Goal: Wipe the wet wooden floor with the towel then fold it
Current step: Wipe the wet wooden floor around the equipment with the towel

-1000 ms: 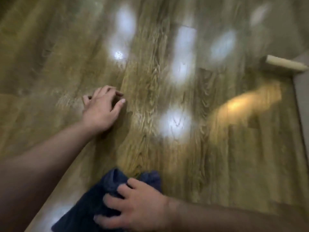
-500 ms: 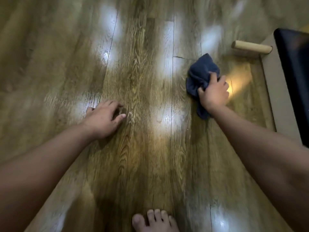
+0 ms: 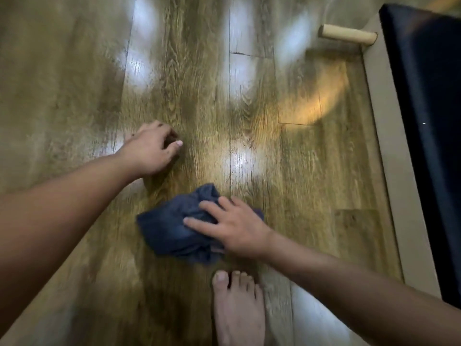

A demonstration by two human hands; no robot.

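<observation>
A crumpled dark blue towel [image 3: 169, 228] lies bunched on the glossy wooden floor [image 3: 199, 96], just in front of my bare foot. My right hand [image 3: 229, 226] lies on top of the towel's right part, fingers spread and fairly straight, pressing it onto the boards. My left hand [image 3: 152, 148] is planted on the floor farther off and to the left, fingers bent with their tips on the wood, holding nothing. Bright light patches shine on the boards beyond both hands.
My bare foot [image 3: 237, 308] stands on the floor at the bottom centre. A dark piece of furniture on a pale base [image 3: 389, 151] runs along the right side. A light wooden cylinder [image 3: 346, 37] sticks out from it at the top right.
My right hand has swept the towel from the far right near the furniture back toward me, to just ahead of my foot. The left hand stays planted on the floor.
</observation>
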